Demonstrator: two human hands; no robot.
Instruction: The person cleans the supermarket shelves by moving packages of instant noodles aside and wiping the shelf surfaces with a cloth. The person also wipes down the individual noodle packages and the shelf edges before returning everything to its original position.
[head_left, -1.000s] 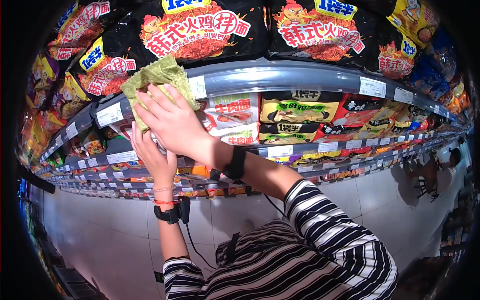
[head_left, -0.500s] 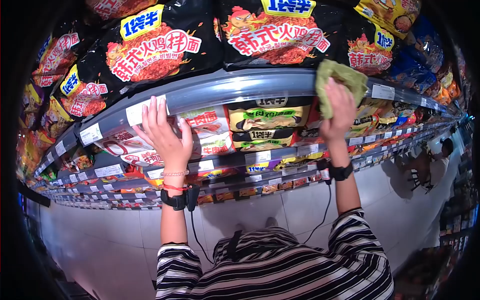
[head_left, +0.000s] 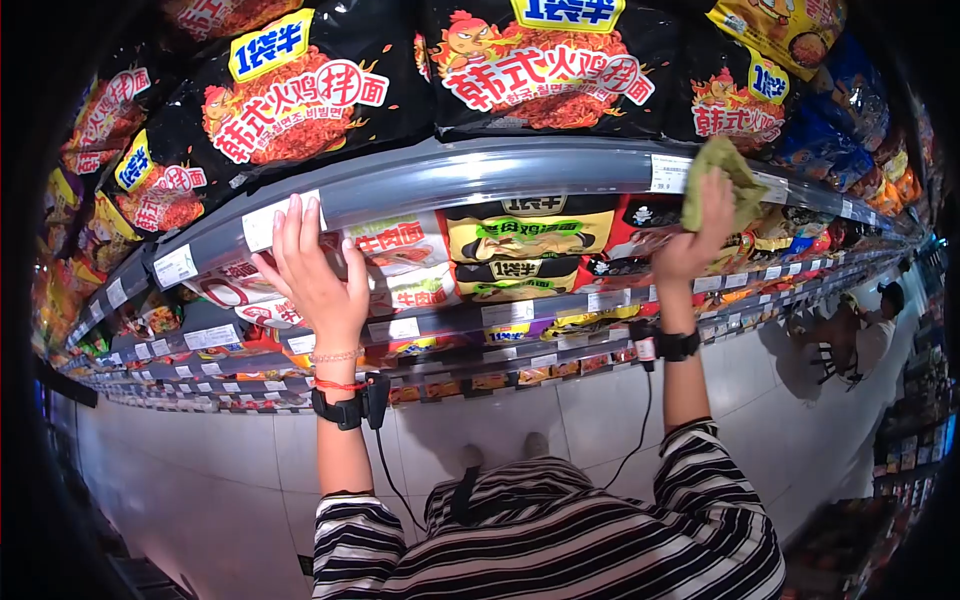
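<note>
A green cloth (head_left: 735, 183) lies under my right hand (head_left: 697, 230), pressed against the front strip of the upper shelf (head_left: 480, 172) towards the right. My fingers are over the cloth and partly hide it. My left hand (head_left: 322, 275) rests with fingers spread on the same strip, its fingertips touching a white price label (head_left: 284, 222). Nothing is held in it. Above the strip stand large black noodle packs (head_left: 545, 75) with red and white print. Below it, yellow noodle packs (head_left: 530, 237) and white noodle packs (head_left: 405, 245) sit between my hands.
Several lower shelves with price labels (head_left: 393, 330) run down towards the tiled floor (head_left: 500, 425). Another person (head_left: 880, 325) is on the right in the aisle. Cables hang from the black bands on both my wrists.
My right hand has slid the cloth to the right along the strip, uncovering a price label. My left hand stays on its label, with the view shifted slightly.
</note>
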